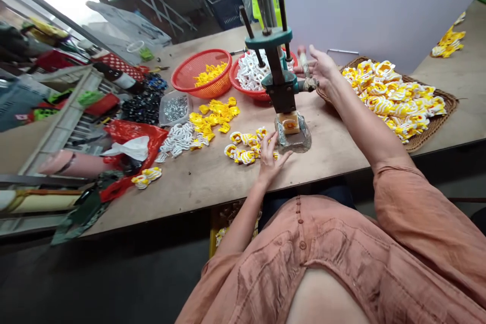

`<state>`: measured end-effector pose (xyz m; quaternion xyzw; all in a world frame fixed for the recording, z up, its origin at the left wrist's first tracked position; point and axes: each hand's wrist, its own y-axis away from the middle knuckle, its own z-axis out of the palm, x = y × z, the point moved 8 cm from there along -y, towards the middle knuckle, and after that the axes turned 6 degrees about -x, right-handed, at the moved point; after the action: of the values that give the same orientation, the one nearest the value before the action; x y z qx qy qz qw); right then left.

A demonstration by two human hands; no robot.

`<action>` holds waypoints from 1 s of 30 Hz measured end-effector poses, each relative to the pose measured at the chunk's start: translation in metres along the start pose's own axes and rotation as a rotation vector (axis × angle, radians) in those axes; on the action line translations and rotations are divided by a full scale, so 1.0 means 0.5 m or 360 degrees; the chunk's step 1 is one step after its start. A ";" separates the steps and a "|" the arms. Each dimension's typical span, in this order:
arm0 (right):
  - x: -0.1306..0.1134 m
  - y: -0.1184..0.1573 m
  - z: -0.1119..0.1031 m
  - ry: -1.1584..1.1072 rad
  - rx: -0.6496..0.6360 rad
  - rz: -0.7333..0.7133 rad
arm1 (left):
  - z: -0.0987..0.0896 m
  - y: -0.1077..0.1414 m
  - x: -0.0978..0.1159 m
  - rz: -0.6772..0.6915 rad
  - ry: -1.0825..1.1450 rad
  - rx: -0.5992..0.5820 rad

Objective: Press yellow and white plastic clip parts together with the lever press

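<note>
A hand press (279, 73) with a teal plate and dark metal head stands in front of me. Under its head, a small yellow and white piece (290, 124) sits on a pale block on the wrapped base (299, 143). My left hand (270, 159) rests at the left side of that base, fingers apart, beside several yellow and white striped plastic pieces (246, 154). At the press's right side, my right hand (322, 70) is by the lever (304, 61), thumb raised and fingers stretched out. Its fingertips are partly hidden behind the lever.
Red baskets hold yellow parts (210, 75) and white parts (250, 73). A wicker tray (436, 124) of striped pieces lies right. Loose yellow pieces (216, 114), white pieces (178, 139) and a clear tub of small metal parts (174, 109) are left. A pale panel (364, 10) rises behind.
</note>
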<state>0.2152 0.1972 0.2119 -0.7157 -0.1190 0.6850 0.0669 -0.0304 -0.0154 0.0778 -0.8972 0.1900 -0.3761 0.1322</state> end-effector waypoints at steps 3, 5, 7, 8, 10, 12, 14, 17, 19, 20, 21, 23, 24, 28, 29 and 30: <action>-0.163 0.039 0.011 -0.0124 0.0017 -0.0052 | 0.007 0.042 -0.013 -0.0028 -0.0088 0.0024; -0.237 0.138 0.020 0.0082 0.0028 -0.0488 | 0.016 0.060 -0.026 -0.0057 -0.0111 0.0025; -0.225 0.264 0.033 0.0508 0.0062 -0.0838 | 0.031 0.071 -0.037 -0.0079 -0.0120 -0.0027; -0.188 0.321 0.047 0.0702 -0.0015 -0.0930 | 0.040 0.074 -0.042 -0.0088 -0.0121 -0.0062; -0.078 0.402 0.070 0.0940 -0.0260 -0.0888 | 0.055 0.079 -0.050 -0.0106 -0.0115 -0.0119; 0.021 0.436 0.072 0.1036 -0.0361 -0.0700 | 0.064 0.081 -0.055 -0.0119 -0.0111 -0.0144; 0.068 0.438 0.066 0.1037 -0.0370 -0.0589 | 0.066 0.083 -0.056 -0.0125 -0.0124 -0.0144; 0.050 0.420 0.065 0.1019 -0.0414 -0.0616 | 0.062 0.082 -0.051 -0.0110 -0.0161 -0.0133; 0.023 0.412 0.066 0.1046 -0.0479 -0.0665 | 0.059 0.081 -0.044 -0.0066 -0.0171 -0.0140; 0.014 0.411 0.067 0.1064 -0.0514 -0.0690 | 0.057 0.081 -0.040 -0.0049 -0.0172 -0.0143; 0.009 0.412 0.068 0.1077 -0.0533 -0.0717 | 0.054 0.082 -0.036 -0.0035 -0.0170 -0.0142; 0.014 0.419 0.066 0.1080 -0.0484 -0.0767 | 0.044 0.084 -0.026 -0.0020 -0.0163 -0.0104; 0.021 0.423 0.064 0.1082 -0.0441 -0.0778 | 0.037 0.085 -0.019 -0.0014 -0.0155 -0.0072; 0.018 0.437 0.076 0.1101 -0.0473 -0.0757 | -0.002 0.068 0.003 0.0002 -0.0080 0.0084; -0.005 0.432 0.078 0.1083 -0.0497 -0.0744 | -0.012 0.055 0.002 -0.0015 -0.0041 0.0129; -0.041 0.420 0.075 0.1040 -0.0474 -0.0740 | -0.021 0.037 -0.003 -0.0041 0.0013 0.0171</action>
<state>0.1937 -0.0131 0.1753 -0.8511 -0.3473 0.3642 0.1497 -0.0434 -0.0323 0.0767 -0.8897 0.1585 -0.3909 0.1746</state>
